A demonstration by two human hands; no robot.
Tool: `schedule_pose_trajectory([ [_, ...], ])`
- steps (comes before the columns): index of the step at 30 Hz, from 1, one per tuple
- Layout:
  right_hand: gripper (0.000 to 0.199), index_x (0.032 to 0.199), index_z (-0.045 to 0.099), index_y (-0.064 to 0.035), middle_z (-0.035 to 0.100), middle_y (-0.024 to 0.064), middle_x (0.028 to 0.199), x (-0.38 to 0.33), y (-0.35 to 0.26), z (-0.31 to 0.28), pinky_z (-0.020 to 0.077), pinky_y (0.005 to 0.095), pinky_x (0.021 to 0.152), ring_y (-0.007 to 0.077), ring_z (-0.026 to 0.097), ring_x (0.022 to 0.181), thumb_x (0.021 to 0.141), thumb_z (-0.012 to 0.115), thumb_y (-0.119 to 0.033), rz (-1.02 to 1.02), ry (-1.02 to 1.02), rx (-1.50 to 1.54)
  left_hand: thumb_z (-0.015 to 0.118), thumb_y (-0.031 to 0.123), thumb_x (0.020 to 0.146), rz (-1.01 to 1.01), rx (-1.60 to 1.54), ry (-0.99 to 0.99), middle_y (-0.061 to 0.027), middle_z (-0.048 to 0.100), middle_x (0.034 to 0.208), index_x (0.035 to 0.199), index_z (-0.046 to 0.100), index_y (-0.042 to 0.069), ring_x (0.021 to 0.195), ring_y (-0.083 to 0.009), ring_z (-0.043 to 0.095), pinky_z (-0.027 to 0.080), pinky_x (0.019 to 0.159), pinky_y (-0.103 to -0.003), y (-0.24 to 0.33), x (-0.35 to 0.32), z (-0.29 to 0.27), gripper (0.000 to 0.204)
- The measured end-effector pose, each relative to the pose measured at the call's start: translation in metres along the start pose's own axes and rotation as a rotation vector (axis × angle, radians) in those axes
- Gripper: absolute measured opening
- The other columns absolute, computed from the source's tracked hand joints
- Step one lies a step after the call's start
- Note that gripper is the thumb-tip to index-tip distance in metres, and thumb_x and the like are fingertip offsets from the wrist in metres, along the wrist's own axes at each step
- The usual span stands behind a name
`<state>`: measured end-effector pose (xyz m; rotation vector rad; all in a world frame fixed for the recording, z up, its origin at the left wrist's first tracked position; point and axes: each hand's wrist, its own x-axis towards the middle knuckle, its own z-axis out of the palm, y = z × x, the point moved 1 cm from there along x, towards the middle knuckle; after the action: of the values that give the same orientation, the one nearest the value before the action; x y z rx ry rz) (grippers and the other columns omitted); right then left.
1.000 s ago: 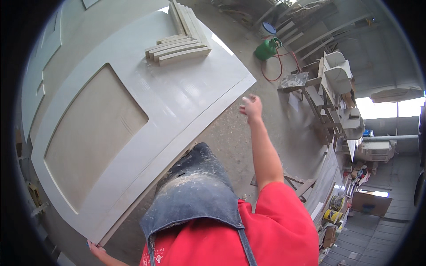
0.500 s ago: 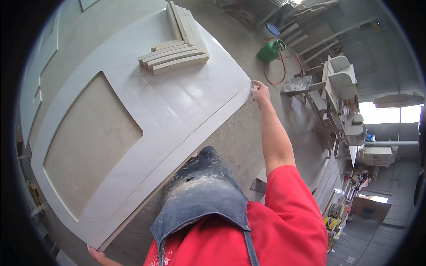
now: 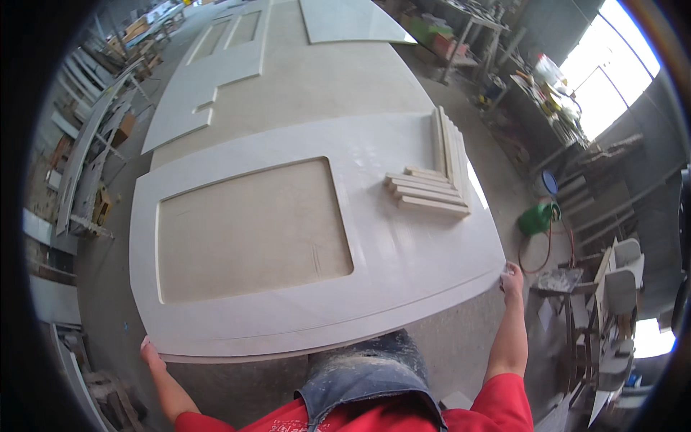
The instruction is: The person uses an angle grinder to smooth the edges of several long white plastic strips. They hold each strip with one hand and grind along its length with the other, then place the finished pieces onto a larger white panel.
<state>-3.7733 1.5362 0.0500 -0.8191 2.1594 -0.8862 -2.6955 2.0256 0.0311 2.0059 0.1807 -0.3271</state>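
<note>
A white slab [image 3: 414, 270] with a large rounded-corner cutout lies in front of me on a beige worktable [image 3: 324, 86]. At its near left corner, my left hand [image 3: 149, 353] is closed around the edge, thumb on top. My right hand [image 3: 512, 279] is closed on the near right corner. A long white strip [image 3: 345, 320] runs along the slab's near edge between my hands. On the right part of the slab sits an L-shaped stack of narrow pale strips [image 3: 432, 207], apart from both hands. The undersides of my grips are hidden.
More white slabs [image 3: 216, 83] lie farther up the table, one with cutouts. To the right are a green tank [image 3: 538, 218] with a red hose and a rack of white pieces [image 3: 620, 288]. Racks with leaning panels [image 3: 90, 162] line the left side.
My view has swung leftward, so the slab now appears nearly level and my left hand and arm show more fully. Both hands remain on the same two corners.
</note>
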Motion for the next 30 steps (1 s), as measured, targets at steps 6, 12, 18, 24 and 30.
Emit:
schedule_pose_trajectory([
  [6,0.052,0.129,0.062,-0.0181,0.062,0.0005,0.084,-0.004,-0.01,-0.003,0.0454,0.0292,0.051,0.0133,0.06,0.066,0.083,0.058,0.006,0.063,-0.047,-0.019,0.057,0.021,0.1,0.056,-0.034,-0.036,-0.0108,0.071,0.125,0.125,0.07,-0.004,0.111,-0.0224,0.065,0.049,0.101,-0.037,-0.012,0.009,-0.008,0.038],
  [12,0.047,0.125,0.062,-0.0227,0.062,-0.0027,0.085,-0.001,-0.017,-0.011,0.0462,0.0307,0.056,0.0117,0.055,0.067,0.086,0.056,0.002,0.066,-0.062,-0.099,0.057,0.021,0.098,0.037,0.072,0.11,-0.0113,0.07,0.128,0.128,0.07,-0.001,0.115,-0.0237,0.063,0.046,0.104,-0.037,-0.02,-0.006,0.008,0.039],
  [18,0.053,0.13,0.058,-0.0182,0.061,0.0023,0.08,0.016,-0.001,0.0,0.0434,0.0319,0.045,0.0146,0.057,0.061,0.084,0.055,0.006,0.039,-0.073,-0.075,0.056,0.021,0.098,0.108,0.14,-0.045,-0.0083,0.072,0.117,0.121,0.072,0.0,0.111,-0.0209,0.064,0.048,0.1,-0.037,-0.014,0.003,-0.004,0.035],
  [24,0.052,0.14,0.059,-0.0161,0.066,0.0058,0.097,0.06,0.032,-0.017,0.0441,0.0359,0.045,0.0178,0.061,0.066,0.091,0.051,0.001,-0.151,-0.016,-0.203,0.062,0.024,0.097,0.134,-0.11,-0.083,-0.0052,0.074,0.109,0.12,0.073,0.004,0.099,-0.0168,0.066,0.054,0.085,-0.039,-0.021,-0.025,0.037,0.032],
  [30,0.058,0.147,0.053,-0.0085,0.065,0.0274,0.133,-0.003,0.051,-0.017,0.0522,0.0446,0.101,0.0395,0.065,0.118,0.09,0.064,-0.01,-0.173,0.365,-0.546,0.062,0.014,0.089,0.145,0.162,0.117,-0.0053,0.076,0.094,0.105,0.077,0.003,0.088,-0.016,0.068,0.053,0.077,-0.034,0.001,-0.034,0.013,0.025],
])
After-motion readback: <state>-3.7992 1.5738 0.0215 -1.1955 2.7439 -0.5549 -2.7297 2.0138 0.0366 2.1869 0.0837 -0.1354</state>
